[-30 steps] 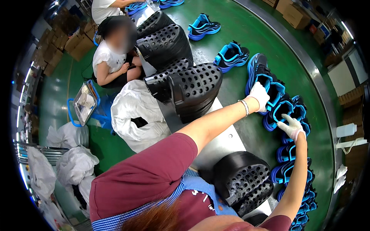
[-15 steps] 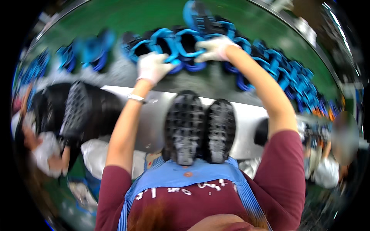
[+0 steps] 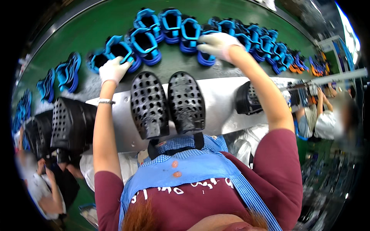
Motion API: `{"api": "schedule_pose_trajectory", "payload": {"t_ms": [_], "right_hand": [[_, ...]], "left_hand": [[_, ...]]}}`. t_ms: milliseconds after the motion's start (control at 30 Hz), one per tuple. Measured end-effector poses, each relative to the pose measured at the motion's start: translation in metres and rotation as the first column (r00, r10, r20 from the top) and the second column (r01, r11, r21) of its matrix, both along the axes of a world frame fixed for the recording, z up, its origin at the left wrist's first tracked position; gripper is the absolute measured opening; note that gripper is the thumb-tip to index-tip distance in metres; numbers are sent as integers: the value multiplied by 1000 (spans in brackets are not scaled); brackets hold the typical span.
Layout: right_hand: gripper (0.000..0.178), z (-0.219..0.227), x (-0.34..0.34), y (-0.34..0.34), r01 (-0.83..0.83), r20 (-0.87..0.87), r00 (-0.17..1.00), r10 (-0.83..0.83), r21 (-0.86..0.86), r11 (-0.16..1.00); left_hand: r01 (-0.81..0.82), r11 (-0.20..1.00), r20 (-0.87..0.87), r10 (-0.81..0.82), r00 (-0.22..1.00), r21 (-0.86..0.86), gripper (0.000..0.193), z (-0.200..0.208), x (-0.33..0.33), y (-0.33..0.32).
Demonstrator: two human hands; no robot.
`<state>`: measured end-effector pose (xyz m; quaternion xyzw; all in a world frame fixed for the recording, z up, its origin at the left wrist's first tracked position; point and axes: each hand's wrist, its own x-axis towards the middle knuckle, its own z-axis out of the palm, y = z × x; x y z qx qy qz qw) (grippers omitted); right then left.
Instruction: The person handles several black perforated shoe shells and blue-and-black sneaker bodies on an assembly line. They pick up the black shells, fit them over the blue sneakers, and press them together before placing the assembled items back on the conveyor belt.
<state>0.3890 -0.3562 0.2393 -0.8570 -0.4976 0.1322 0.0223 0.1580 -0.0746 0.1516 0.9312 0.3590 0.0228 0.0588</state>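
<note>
Both my hands wear white gloves. My left hand [image 3: 115,70] has its fingers curled at the collar of a black-and-blue shoe [image 3: 133,67], which stands in the near row. Further right, my right hand [image 3: 220,43] reaches over another blue-trimmed shoe [image 3: 207,59], its fingers bent on the collar and covering part of it. Between the two hands stand more shoes of the same kind, among them a shoe [image 3: 146,45] and a shoe [image 3: 190,34], openings facing up. Closer to me, two black foot-shaped blocks [image 3: 149,104] with many holes stand side by side.
A metal ledge [image 3: 221,90] runs along the green table [image 3: 104,19]. Black perforated blocks stand at left [image 3: 71,123] and right [image 3: 246,98]. More shoes [image 3: 68,73] line the table's left; several crowd the right. Co-workers sit at both sides.
My hands have spread further apart, the left one moving left along the shoes. A shoe lying sole-up behind the row no longer shows that way. The whole view has shifted.
</note>
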Motion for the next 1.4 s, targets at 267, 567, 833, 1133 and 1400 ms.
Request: {"api": "schedule_pose_trajectory", "payload": {"t_ms": [267, 567, 833, 1133, 1400], "right_hand": [[52, -20, 49, -38, 382, 161, 913, -376, -8, 924], [36, -68, 79, 19, 469, 532, 781, -328, -152, 870], [33, -93, 128, 3, 488, 408, 831, -378, -208, 848], [41, -130, 226, -112, 559, 436, 777, -453, -148, 816], [50, -38, 157, -128, 316, 204, 921, -331, 103, 943]], "left_hand": [[-61, 996, -96, 55, 994, -61, 61, 8, 9, 7], [33, 997, 23, -35, 999, 76, 37, -10, 13, 14], [202, 976, 178, -214, 960, 83, 33, -30, 25, 32], [340, 939, 131, -333, 934, -40, 31, -22, 95, -26], [454, 888, 360, -402, 842, -69, 49, -35, 44, -15]]}}
